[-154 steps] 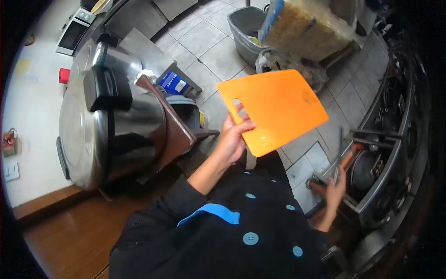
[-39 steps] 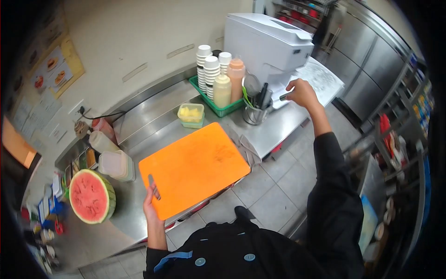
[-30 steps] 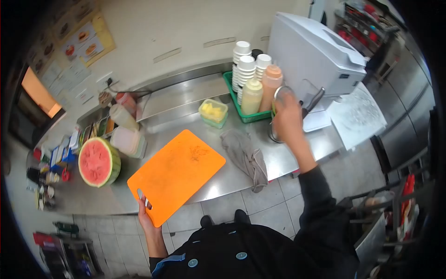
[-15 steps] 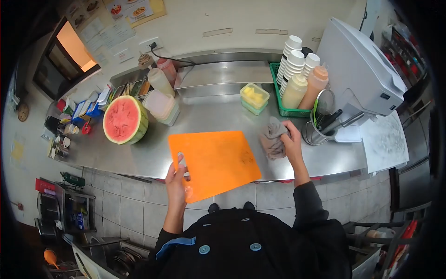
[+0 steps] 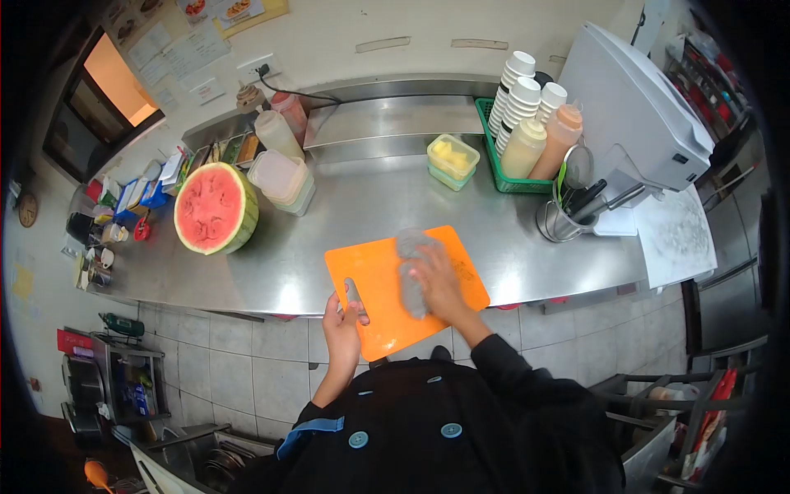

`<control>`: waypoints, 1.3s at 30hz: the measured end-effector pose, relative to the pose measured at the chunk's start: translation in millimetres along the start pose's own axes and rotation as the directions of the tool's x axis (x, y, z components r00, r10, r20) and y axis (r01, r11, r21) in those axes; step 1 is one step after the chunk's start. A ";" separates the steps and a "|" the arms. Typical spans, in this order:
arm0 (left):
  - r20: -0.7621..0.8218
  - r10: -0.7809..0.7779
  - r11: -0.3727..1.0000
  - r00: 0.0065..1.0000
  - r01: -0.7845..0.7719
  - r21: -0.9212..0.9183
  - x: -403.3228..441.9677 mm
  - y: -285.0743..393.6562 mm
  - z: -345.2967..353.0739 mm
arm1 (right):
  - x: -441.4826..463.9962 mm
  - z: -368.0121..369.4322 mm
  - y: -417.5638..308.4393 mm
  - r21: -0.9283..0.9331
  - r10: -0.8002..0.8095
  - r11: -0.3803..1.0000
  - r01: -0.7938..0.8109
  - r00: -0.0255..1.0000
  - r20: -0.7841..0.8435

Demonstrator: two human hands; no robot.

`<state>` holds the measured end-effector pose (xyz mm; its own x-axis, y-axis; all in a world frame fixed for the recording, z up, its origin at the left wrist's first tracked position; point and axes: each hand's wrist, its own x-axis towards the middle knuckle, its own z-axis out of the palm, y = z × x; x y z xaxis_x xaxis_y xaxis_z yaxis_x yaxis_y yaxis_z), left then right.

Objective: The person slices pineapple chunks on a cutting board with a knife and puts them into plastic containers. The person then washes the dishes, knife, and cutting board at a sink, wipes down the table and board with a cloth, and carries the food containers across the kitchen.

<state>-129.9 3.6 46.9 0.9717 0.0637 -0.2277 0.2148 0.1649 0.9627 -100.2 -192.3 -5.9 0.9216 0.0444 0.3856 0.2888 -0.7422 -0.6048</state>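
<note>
An orange cutting board [image 5: 378,284] is held up in front of me, over the front edge of the steel counter. My left hand [image 5: 341,328] grips it by the handle slot at its left end, fingers closed around the edge. Pressed onto the board's face is a grey cloth [image 5: 414,288], under my right hand [image 5: 440,284], which is slightly blurred and closed on it. Wet-looking marks show near the board's lower edge. Half a watermelon [image 5: 216,208] stands on the counter to the left, its red cut face toward me.
On the steel counter [image 5: 362,198] are stacked lidded containers [image 5: 284,181], a small tub of yellow pieces [image 5: 453,160], and a green basket [image 5: 522,186] with cups and squeeze bottles. A metal utensil holder [image 5: 559,224] and a white machine [image 5: 634,115] stand right.
My right hand has brought the cloth leftward from beside the board onto its face. The board has shifted right and turned slightly, with my left hand still on its handle.
</note>
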 end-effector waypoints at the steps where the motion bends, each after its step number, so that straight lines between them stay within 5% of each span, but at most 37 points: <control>1: -0.002 -0.004 1.000 1.000 0.004 0.006 -0.7 -0.4 -2.7 | -1.0 -3.8 19.3 -0.016 0.027 0.999 -0.028 0.999 -0.034; 5: -0.004 0.107 0.994 0.994 -0.107 0.018 3.8 13.2 -12.2 | 8.0 -28.3 85.2 -0.328 0.071 0.936 -0.130 0.980 -0.185; 7: 0.019 0.155 0.983 0.988 -0.156 0.095 11.2 16.0 -18.9 | 29.2 -50.3 76.6 -0.105 0.333 0.927 -0.361 0.918 -0.217; 8: 0.010 0.160 0.983 0.987 -0.160 0.092 12.3 13.5 -18.3 | 45.8 -60.5 44.7 0.175 0.384 0.917 -0.359 0.911 -0.147; 10: 0.043 0.133 0.984 0.990 -0.137 0.118 14.3 4.7 -13.9 | 62.3 -56.6 -36.3 0.434 0.130 0.895 -0.100 0.991 -0.040; 12: 0.098 0.118 0.984 0.988 -0.130 0.119 18.3 -0.7 -11.2 | 63.7 -16.1 -82.3 0.257 -0.303 0.924 0.285 0.952 0.034; 13: 0.147 0.106 0.986 0.983 -0.123 0.112 17.8 -2.9 -9.7 | 58.0 -5.8 -84.2 0.260 -0.302 0.923 0.283 0.952 0.038; 15: 0.088 0.108 0.992 0.990 -0.114 0.057 5.5 1.1 -8.3 | 54.3 21.9 -74.0 0.031 -0.230 0.972 0.232 0.972 -0.057; 19: 0.001 0.091 0.992 0.996 -0.091 -0.085 0.2 -7.7 -12.6 | 35.2 6.4 12.2 -0.100 -0.007 0.995 -0.008 0.989 -0.147; 23: -0.053 0.096 0.992 0.994 -0.099 -0.075 -0.8 -10.0 -23.4 | 17.0 -29.1 86.6 -0.423 0.211 0.861 -0.284 0.954 -0.211; 25: -0.128 0.094 0.983 0.987 -0.112 -0.144 9.7 -20.1 -20.1 | 34.6 -40.8 71.8 -0.056 0.324 0.939 -0.339 0.928 -0.184; 27: -0.164 0.042 0.971 0.986 -0.079 -0.224 20.4 -51.2 -18.9 | 45.6 -48.5 -21.2 0.209 0.219 0.952 -0.225 0.974 0.052; 29: -0.238 0.037 0.964 0.971 -0.098 -0.247 32.2 -102.3 -5.0 | 22.6 -28.6 -98.7 0.203 -0.163 0.973 0.112 0.953 0.256; 30: -0.217 0.197 0.910 0.956 -0.260 -0.322 24.4 -98.7 1.2 | 10.7 -12.2 -105.0 0.262 -0.223 0.955 0.138 0.917 0.331; 32: -0.280 -0.023 0.885 0.960 -0.110 -0.452 9.7 -72.2 1.4 | -15.7 14.2 -106.4 0.079 -0.375 0.926 0.368 0.880 0.293; 34: -0.312 -0.083 0.854 0.947 -0.093 -0.513 -9.6 -73.5 7.6 | -32.0 21.2 -57.3 0.190 -0.162 0.976 0.102 0.929 0.333; 36: -0.352 -0.083 0.819 0.932 -0.138 -0.557 -20.8 -80.3 2.2 | -30.3 15.2 -8.7 0.090 0.041 0.994 -0.064 0.971 0.236; 38: -0.352 -0.026 0.782 0.936 -0.201 -0.590 -17.1 -93.2 8.5 | -3.7 -0.3 124.0 0.531 0.355 0.718 -0.450 0.893 0.276; 39: -0.371 -0.033 0.777 0.928 -0.210 -0.594 -21.2 -88.9 4.5 | 10.6 -0.3 153.4 0.529 0.390 0.708 -0.469 0.883 0.261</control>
<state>-169.2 -16.9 -33.2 0.8582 0.4185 -0.2973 -0.0957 0.6994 0.7083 -46.2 -305.9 -94.3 0.9941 -0.0761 -0.0769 -0.0903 -0.1921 -0.9772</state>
